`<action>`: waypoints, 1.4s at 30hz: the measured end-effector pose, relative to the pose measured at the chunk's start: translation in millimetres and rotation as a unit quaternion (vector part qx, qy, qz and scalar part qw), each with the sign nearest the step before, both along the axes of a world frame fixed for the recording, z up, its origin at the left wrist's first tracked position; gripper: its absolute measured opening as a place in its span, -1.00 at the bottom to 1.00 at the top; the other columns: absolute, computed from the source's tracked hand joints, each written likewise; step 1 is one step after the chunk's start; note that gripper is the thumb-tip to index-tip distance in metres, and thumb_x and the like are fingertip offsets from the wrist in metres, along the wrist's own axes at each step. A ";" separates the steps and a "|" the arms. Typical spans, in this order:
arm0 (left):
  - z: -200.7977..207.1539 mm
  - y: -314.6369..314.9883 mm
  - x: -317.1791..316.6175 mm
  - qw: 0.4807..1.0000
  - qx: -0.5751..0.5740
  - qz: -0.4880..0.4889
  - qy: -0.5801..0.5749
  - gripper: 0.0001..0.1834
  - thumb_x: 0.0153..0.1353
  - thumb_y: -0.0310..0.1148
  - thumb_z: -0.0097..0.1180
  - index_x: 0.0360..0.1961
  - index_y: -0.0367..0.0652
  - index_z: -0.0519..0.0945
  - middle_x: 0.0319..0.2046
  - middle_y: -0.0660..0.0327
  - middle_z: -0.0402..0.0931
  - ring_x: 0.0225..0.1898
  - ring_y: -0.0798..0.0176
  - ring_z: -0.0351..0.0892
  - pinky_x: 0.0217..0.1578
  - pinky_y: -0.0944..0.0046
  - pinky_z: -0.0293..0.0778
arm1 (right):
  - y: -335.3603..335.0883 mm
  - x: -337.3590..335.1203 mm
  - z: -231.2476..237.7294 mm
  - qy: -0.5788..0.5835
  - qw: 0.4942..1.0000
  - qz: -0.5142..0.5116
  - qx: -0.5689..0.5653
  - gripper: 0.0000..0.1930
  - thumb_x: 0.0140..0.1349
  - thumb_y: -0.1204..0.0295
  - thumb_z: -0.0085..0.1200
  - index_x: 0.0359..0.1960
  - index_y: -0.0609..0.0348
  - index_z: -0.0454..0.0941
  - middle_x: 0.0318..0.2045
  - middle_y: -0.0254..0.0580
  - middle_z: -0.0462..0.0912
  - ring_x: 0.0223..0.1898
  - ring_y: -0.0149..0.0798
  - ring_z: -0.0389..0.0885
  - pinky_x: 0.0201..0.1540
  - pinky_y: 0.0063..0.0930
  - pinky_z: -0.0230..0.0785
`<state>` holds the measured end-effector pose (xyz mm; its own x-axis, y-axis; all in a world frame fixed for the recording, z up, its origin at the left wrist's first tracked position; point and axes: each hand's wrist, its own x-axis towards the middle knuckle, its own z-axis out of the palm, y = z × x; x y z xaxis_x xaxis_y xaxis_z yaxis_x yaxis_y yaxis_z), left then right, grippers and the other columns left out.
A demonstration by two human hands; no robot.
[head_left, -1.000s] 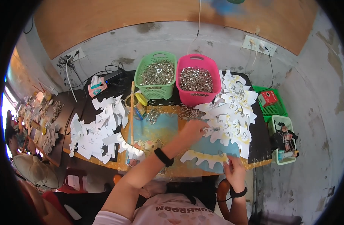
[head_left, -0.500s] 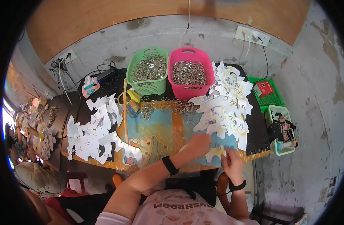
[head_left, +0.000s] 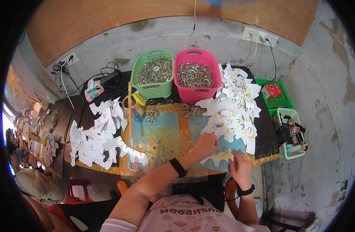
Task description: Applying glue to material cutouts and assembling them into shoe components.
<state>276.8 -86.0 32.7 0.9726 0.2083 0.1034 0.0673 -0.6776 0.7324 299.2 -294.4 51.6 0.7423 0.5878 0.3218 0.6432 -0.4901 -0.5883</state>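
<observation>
In front of me a notched white paper cut-out [head_left: 215, 161] with yellowish smears and small metal rings lies near the table's front edge. My left hand [head_left: 205, 146] is just above its left part, fingers curled together; whatever they pinch is hidden. At the cut-out's right end, my right hand [head_left: 241, 168] grips the edge between thumb and fingers. Beyond them, overlapping cut-outs with rings [head_left: 239, 104] cover the table's right side. Loose metal rings [head_left: 191, 110] lie in the middle, below a pink basket [head_left: 198, 95] and a green basket [head_left: 154, 91], both full of rings.
White cut-outs [head_left: 94, 139] are heaped on the left, beside a wooden stick [head_left: 130, 112] and tape rolls [head_left: 137, 110]. A green crate [head_left: 280, 102] and a pale basket [head_left: 293, 155] stand at the right. Another person [head_left: 40, 185] sits at the far left.
My left hand has moved slightly away from me and up off the cut-out, showing more of it and its rings. My right hand stays at its right end.
</observation>
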 end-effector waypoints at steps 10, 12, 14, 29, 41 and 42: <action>9.8 55.6 -9.4 0.954 0.207 0.212 -0.048 -0.89 -0.02 -0.47 0.12 -0.57 -0.31 0.57 -0.54 -0.05 0.54 -0.38 -0.08 0.58 -0.33 0.09 0.52 | -1.5 -1.4 -0.2 0.010 1.000 -0.001 0.020 -0.76 0.07 0.56 0.13 -0.17 0.22 0.54 -0.47 -0.10 0.47 -0.49 -0.12 0.49 -0.43 -0.34 0.36; 21.7 96.0 -23.3 0.944 0.247 0.217 0.001 -0.79 -0.04 -0.49 0.17 -0.32 -0.29 0.55 -0.38 -0.09 0.50 -0.32 -0.04 0.58 -0.27 0.10 0.56 | -2.1 -0.4 -0.7 0.005 1.000 0.001 0.021 -0.77 0.07 0.56 0.12 -0.19 0.22 0.54 -0.46 -0.11 0.46 -0.49 -0.11 0.48 -0.43 -0.34 0.35; 23.3 113.1 -36.2 0.910 0.311 0.273 -0.010 -0.79 -0.04 -0.53 0.15 -0.31 -0.31 0.54 -0.37 -0.11 0.50 -0.33 -0.02 0.58 -0.26 0.11 0.57 | -1.0 0.4 -1.9 0.007 1.000 0.008 0.022 -0.77 0.06 0.56 0.13 -0.19 0.23 0.54 -0.47 -0.11 0.45 -0.50 -0.11 0.47 -0.44 -0.34 0.34; 14.9 156.7 -62.3 0.985 0.079 0.154 -0.010 -0.82 -0.11 -0.52 0.24 -0.39 -0.25 0.64 -0.47 0.05 0.63 -0.41 0.12 0.66 -0.36 0.22 0.55 | 1.0 -2.1 3.5 0.014 1.000 0.006 0.007 -0.74 0.06 0.56 0.12 -0.16 0.23 0.54 -0.48 -0.11 0.42 -0.50 -0.10 0.45 -0.43 -0.30 0.31; 27.9 85.3 -34.4 0.988 -0.090 -0.122 0.035 -0.82 0.03 -0.50 0.22 -0.29 -0.25 0.58 -0.30 0.13 0.52 -0.27 0.27 0.60 -0.24 0.27 0.52 | 1.6 -4.1 8.3 0.015 1.000 0.002 -0.003 -0.75 0.09 0.54 0.11 -0.15 0.23 0.55 -0.46 -0.09 0.44 -0.47 -0.10 0.46 -0.39 -0.31 0.33; 28.6 78.6 -31.4 0.987 -0.068 -0.137 0.038 -0.85 0.03 -0.50 0.22 -0.32 -0.24 0.59 -0.31 0.14 0.48 -0.27 0.25 0.59 -0.25 0.26 0.52 | 1.1 -4.2 8.0 0.014 1.000 0.004 -0.001 -0.75 0.09 0.54 0.11 -0.15 0.23 0.55 -0.46 -0.09 0.45 -0.47 -0.10 0.46 -0.39 -0.30 0.34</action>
